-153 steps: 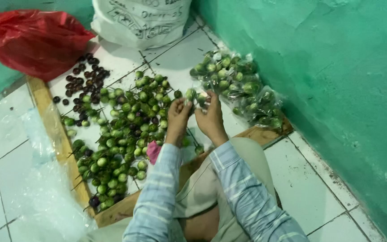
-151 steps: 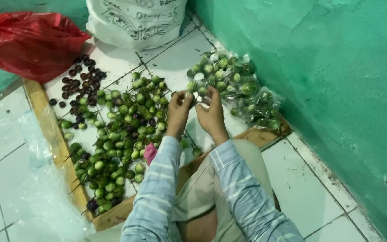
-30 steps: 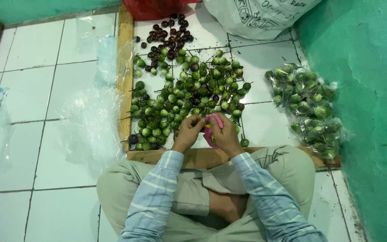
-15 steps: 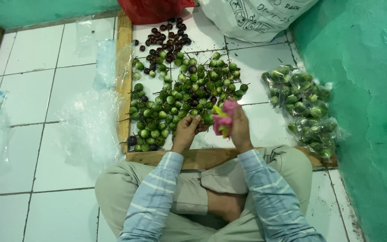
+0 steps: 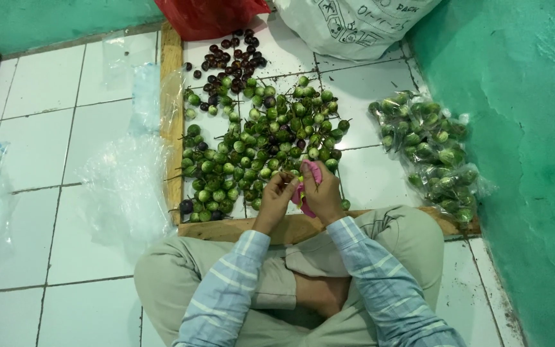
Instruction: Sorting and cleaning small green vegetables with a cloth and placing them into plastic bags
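Note:
I sit cross-legged on a white tiled floor before a spread of small round green eggplants. My right hand grips a pink object, whose kind I cannot make out. My left hand is right beside it, fingertips pinched at the pink object's left edge. Both hands hover over the near edge of the pile, just above a wooden plank. A smaller group of dark purple fruits lies at the far end of the pile.
Clear bags filled with green eggplants lie by the green wall on the right. A red plastic bag and a white sack sit at the back. Empty clear plastic bags lie left of a wooden border.
Five seconds ago both hands reached toward the bagged eggplants on the right. They drew back to the near edge of the pile, where my right hand picked up the pink object.

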